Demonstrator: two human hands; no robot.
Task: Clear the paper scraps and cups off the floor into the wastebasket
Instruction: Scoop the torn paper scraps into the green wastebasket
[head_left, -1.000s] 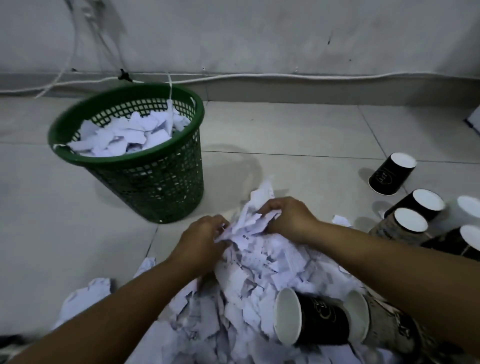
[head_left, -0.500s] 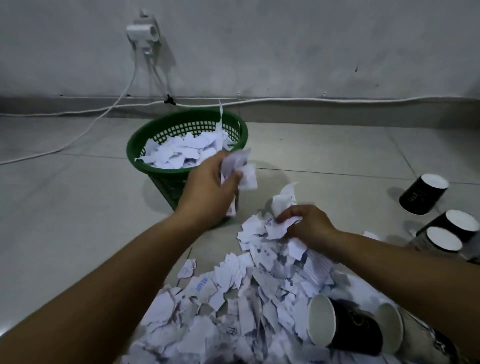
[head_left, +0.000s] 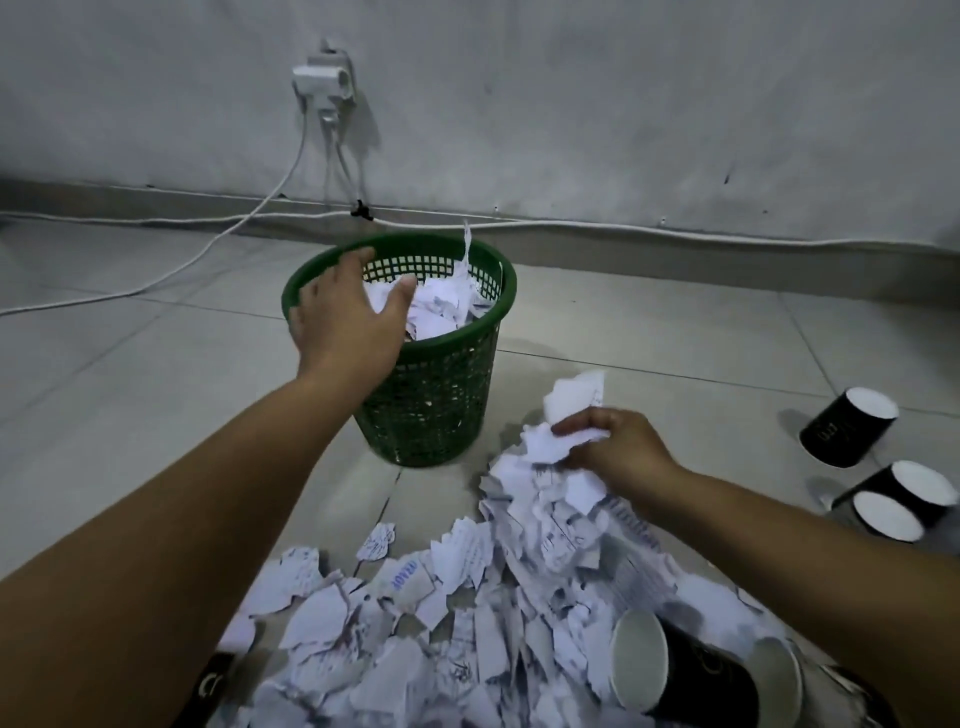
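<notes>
A green mesh wastebasket (head_left: 441, 400) stands on the tiled floor, partly filled with torn white paper. Over its near left rim hovers my left hand (head_left: 345, 317), fingers spread and holding nothing, with scraps lying just beneath it in the basket. A large pile of paper scraps (head_left: 498, 613) covers the floor in front of me. My right hand (head_left: 613, 449) grips a bunch of scraps (head_left: 563, 423) at the far end of that pile. Black paper cups lie on their sides: one (head_left: 675, 670) in the pile at lower right, others (head_left: 849, 426) (head_left: 904, 499) on the floor at the right.
White cables (head_left: 218, 241) run along the floor and skirting from a wall plug (head_left: 324, 83) behind the basket. Grey floor tiles (head_left: 130, 395) stretch out to the left of the basket. Another cup rim (head_left: 782, 680) shows at the lower right edge.
My left hand carried its scraps up over the basket and let them go; its fingers are now spread. My right hand stayed on the pile and gathered a bunch of scraps.
</notes>
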